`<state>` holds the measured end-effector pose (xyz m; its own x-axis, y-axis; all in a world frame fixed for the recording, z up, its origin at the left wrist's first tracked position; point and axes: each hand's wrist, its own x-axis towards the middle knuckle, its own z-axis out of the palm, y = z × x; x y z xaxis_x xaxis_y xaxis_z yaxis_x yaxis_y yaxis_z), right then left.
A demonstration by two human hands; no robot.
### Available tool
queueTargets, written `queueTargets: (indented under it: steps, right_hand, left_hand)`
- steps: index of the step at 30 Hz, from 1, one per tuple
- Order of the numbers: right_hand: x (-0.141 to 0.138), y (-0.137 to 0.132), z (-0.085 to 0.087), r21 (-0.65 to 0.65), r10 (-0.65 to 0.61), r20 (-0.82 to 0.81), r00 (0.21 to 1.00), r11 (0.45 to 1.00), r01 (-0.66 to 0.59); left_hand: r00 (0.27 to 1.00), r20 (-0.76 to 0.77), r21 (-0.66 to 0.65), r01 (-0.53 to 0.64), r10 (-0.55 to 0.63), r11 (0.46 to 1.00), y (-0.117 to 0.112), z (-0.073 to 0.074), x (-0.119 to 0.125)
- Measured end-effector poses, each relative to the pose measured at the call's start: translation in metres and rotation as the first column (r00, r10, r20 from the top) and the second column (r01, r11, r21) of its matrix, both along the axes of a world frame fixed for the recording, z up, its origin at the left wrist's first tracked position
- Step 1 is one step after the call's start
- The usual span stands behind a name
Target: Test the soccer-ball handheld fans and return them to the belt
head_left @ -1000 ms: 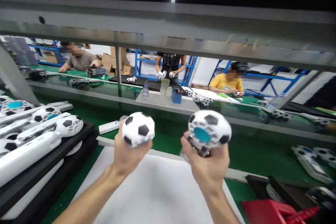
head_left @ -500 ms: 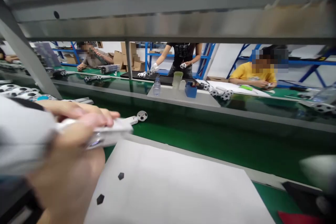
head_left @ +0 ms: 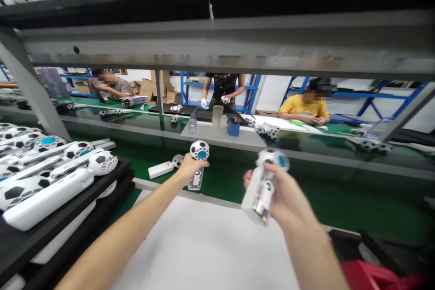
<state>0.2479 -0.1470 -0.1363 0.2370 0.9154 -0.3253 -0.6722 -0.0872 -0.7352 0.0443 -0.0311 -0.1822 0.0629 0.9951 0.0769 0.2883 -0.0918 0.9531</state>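
Note:
My left hand [head_left: 186, 170] is closed around a handheld fan [head_left: 200, 150] with a football-patterned head and blue centre. Its handle hangs below the fingers, with inner parts showing. My right hand [head_left: 283, 190] grips a second football fan [head_left: 253, 189], head up and slightly blurred. That fan's white handle looks opened on one side, showing a silvery part inside. Both hands are held above the far edge of a white sheet [head_left: 200, 240]. Just left of my left hand, another white-handled fan [head_left: 161, 170] lies on the green conveyor belt [head_left: 224, 176].
Stacked black trays [head_left: 112, 190] on the left carry several football fans. A grey shelf beam [head_left: 217, 45] crosses overhead. A red object [head_left: 369, 276] sits at lower right. Across the belt, several people work near a bottle [head_left: 192, 124] and a blue box [head_left: 233, 127].
The view has shifted, bringing the left trays into sight. A blurred hand was close up at left with a white handle; now both hands are over the sheet's far edge, each holding a fan.

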Motion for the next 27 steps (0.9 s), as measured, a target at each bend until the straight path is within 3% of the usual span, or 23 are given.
queueTargets:
  steps: [4,9,13,17,19,21,24,27]
  right_hand:
    - [-0.015,0.017,-0.013,-0.093,0.055,-0.039,0.998,0.994,-0.058]
    - [-0.011,0.019,-0.026,0.0,0.099,0.016,0.995,0.995,-0.099]
    - [-0.013,0.017,-0.031,0.145,0.07,0.113,0.991,0.986,-0.086]
    - [-0.033,0.011,-0.028,0.288,0.112,0.184,0.977,0.944,-0.163]
    - [-0.044,0.007,-0.025,0.346,0.122,0.244,0.962,0.916,-0.204]
    - [-0.053,0.002,-0.022,0.42,0.113,0.37,0.922,0.865,-0.275]
    - [-0.061,-0.005,-0.018,0.488,0.083,0.545,0.834,0.778,-0.396]
    - [-0.067,-0.013,-0.014,0.506,0.067,0.542,0.838,0.769,-0.39]
  left_hand:
    - [0.99,-0.141,-0.083,0.0,-0.012,0.997,0.032,-0.027,0.034]
    - [0.98,-0.201,0.031,-0.006,0.013,0.999,0.022,-0.037,0.043]
    - [0.975,-0.119,0.037,0.192,-0.186,0.981,-0.017,-0.021,0.045]
    - [0.877,0.105,-0.052,0.477,-0.47,0.878,-0.068,0.003,0.04]
    - [0.803,0.307,-0.039,0.547,-0.511,0.836,-0.086,0.013,0.032]
    - [0.773,0.382,0.009,0.545,-0.507,0.838,-0.095,0.02,0.021]
    - [0.814,0.26,0.09,0.516,-0.52,0.852,-0.1,0.03,0.004]
    - [0.851,0.099,0.16,0.498,-0.516,0.852,-0.102,0.041,-0.008]
